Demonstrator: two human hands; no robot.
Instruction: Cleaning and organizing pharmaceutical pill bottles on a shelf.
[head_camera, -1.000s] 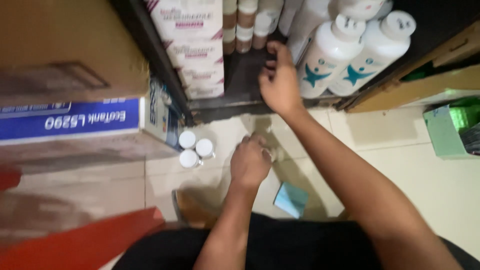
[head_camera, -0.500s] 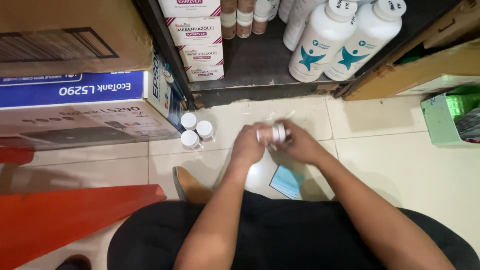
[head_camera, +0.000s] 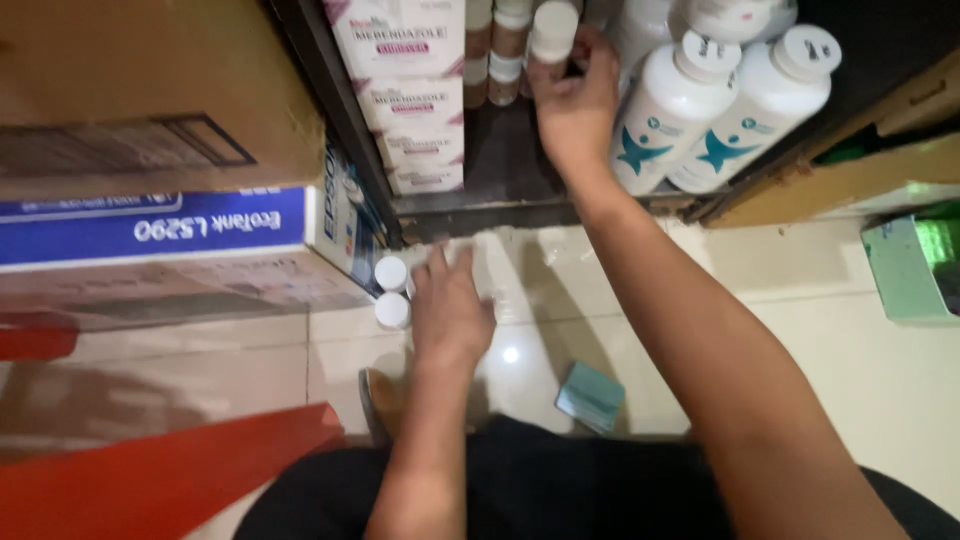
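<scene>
Two hands: my right hand (head_camera: 575, 105) closed around a small white-capped bottle (head_camera: 552, 35), upright at the shelf (head_camera: 500, 170) front edge; my left hand (head_camera: 450, 305) open on the floor (head_camera: 820, 330), just beside two white-capped bottles (head_camera: 391, 290).

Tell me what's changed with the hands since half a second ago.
The right hand left the left hand and reached up to the dark shelf, its fingers around a small white-capped bottle. The left hand dropped to the small white-capped bottles on the floor. Tall white bottles stayed.

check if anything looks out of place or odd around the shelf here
A few small white-capped bottles stand on the floor tiles beside the left hand instead of on the shelf. A small teal box also lies loose there.
</scene>
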